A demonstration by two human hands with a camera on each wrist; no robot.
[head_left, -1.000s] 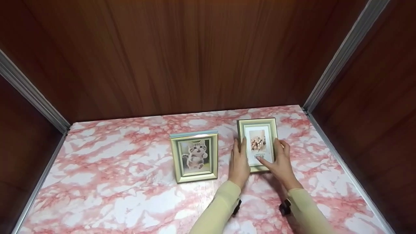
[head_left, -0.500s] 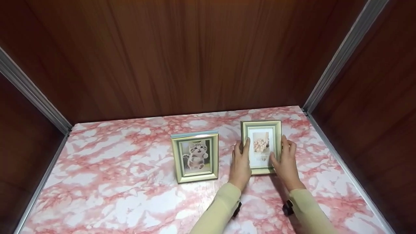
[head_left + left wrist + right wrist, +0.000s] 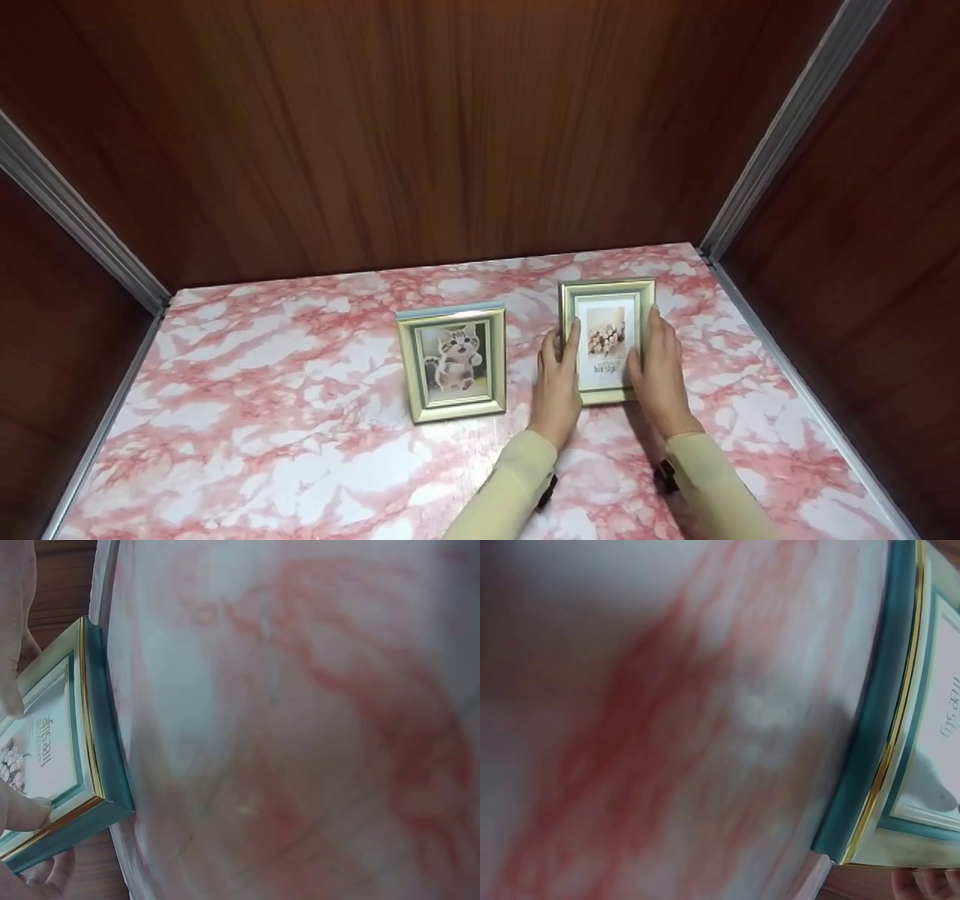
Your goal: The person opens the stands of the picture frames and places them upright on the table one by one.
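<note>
Both hands hold a pale gold-green frame (image 3: 607, 397) with a flower picture, on the right in the head view. At its left edge is my left hand (image 3: 557, 394), at its right edge my right hand (image 3: 662, 386); each thumb lies toward the front. The frame (image 3: 112, 787) fills the left of the left wrist view, gripped by my left hand (image 3: 26, 811) below, with my right hand (image 3: 11, 630) above. The right wrist view shows the frame's lower edge (image 3: 877, 735) and fingertips (image 3: 928, 883) under its side. A similar frame (image 3: 459, 410) with a kitten picture stands left of the hands.
The frames are on a pink-and-white marbled tabletop (image 3: 262, 420). A dark brown wood-grain panel (image 3: 420, 135) rises behind it, with more panels at the sides. Grey metal strips (image 3: 795, 90) run along the corners.
The flower-picture frame has shifted slightly right and nearer, with both hands still on it. My right thumb has moved off the picture's lower middle toward its right side. The kitten-picture frame stands as before.
</note>
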